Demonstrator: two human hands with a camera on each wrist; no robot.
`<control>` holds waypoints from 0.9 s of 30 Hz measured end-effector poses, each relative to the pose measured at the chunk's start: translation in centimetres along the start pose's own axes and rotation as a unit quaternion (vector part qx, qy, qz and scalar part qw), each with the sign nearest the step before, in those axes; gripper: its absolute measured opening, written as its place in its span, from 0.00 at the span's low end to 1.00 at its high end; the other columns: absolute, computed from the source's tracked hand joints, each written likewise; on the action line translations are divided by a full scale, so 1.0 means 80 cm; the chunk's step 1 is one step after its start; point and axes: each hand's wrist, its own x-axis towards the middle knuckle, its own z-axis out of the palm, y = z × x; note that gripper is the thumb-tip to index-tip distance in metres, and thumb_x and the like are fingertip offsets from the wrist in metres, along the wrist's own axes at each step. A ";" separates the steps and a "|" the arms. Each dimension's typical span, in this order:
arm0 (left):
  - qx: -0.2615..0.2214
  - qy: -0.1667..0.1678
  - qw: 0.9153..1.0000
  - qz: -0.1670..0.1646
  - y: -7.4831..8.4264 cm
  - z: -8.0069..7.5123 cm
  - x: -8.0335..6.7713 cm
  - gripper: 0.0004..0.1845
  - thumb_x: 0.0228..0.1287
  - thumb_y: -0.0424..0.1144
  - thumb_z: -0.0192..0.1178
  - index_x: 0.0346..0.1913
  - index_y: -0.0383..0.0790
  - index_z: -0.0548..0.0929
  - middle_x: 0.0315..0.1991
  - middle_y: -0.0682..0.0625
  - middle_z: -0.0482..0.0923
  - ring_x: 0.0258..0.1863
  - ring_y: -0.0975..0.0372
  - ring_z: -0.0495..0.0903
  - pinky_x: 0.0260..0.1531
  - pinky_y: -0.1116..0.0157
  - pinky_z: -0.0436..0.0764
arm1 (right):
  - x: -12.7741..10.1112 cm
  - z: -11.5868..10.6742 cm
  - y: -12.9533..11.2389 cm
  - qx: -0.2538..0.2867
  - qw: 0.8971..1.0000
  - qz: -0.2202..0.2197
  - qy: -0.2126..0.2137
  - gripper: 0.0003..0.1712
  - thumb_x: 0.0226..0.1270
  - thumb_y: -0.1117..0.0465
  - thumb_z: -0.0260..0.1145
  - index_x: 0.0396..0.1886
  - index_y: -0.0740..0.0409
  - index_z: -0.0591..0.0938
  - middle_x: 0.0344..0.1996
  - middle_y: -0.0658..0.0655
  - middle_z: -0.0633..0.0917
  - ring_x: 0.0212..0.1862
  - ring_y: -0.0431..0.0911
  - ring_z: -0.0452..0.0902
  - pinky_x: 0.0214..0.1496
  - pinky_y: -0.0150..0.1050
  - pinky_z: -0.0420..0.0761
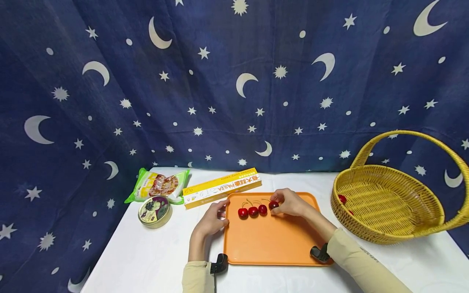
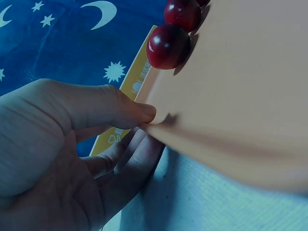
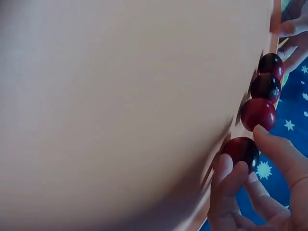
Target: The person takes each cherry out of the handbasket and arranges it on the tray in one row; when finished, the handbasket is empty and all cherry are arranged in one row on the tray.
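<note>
Dark red cherries with stems stand in a short row near the far edge of an orange tray [image 1: 271, 244]. My right hand [image 1: 289, 202] holds the rightmost cherry [image 1: 273, 205] at the end of that row. In the right wrist view its fingertips [image 3: 224, 166] lie against this cherry [image 3: 243, 150], and the thumb reaches toward the neighbouring cherry [image 3: 259, 114]. At the tray's left rim, my left hand [image 1: 211, 219] pinches the edge. The left wrist view shows the thumb [image 2: 144, 113] on top of the rim and the other fingers below it.
A yellow wicker basket [image 1: 388, 171] with a tall handle stands at the right, cherries [image 1: 342, 199] inside. Behind the tray's left side lies a yellow pasta box [image 1: 221, 188]. Further left are a green food bag [image 1: 161, 184] and a round tin [image 1: 155, 211]. A starry curtain [image 1: 220, 81] hangs behind.
</note>
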 end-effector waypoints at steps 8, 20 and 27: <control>0.011 0.003 1.000 -0.006 -0.001 0.000 0.002 0.36 0.46 0.20 0.63 0.65 0.29 0.73 0.46 0.41 0.71 0.38 0.57 0.74 0.37 0.65 0.75 | -0.003 -0.001 -0.003 0.069 0.997 0.027 -0.017 0.13 0.55 0.70 0.70 0.39 0.72 0.80 0.31 0.57 0.81 0.32 0.45 0.76 0.26 0.41 0.82; 0.009 -0.001 1.000 -0.004 -0.004 0.000 0.002 0.36 0.47 0.20 0.63 0.66 0.29 0.72 0.47 0.41 0.71 0.38 0.57 0.74 0.39 0.65 0.75 | -0.001 0.002 0.002 0.040 0.999 0.002 -0.022 0.13 0.55 0.65 0.73 0.38 0.68 0.82 0.31 0.55 0.83 0.36 0.47 0.77 0.36 0.35 0.79; 0.007 -0.002 1.000 -0.001 -0.003 0.000 0.002 0.36 0.46 0.20 0.62 0.66 0.28 0.72 0.47 0.41 0.71 0.39 0.56 0.74 0.40 0.63 0.75 | -0.003 -0.002 0.007 0.057 0.998 0.011 -0.013 0.12 0.58 0.64 0.71 0.38 0.69 0.82 0.30 0.57 0.84 0.32 0.47 0.79 0.31 0.34 0.78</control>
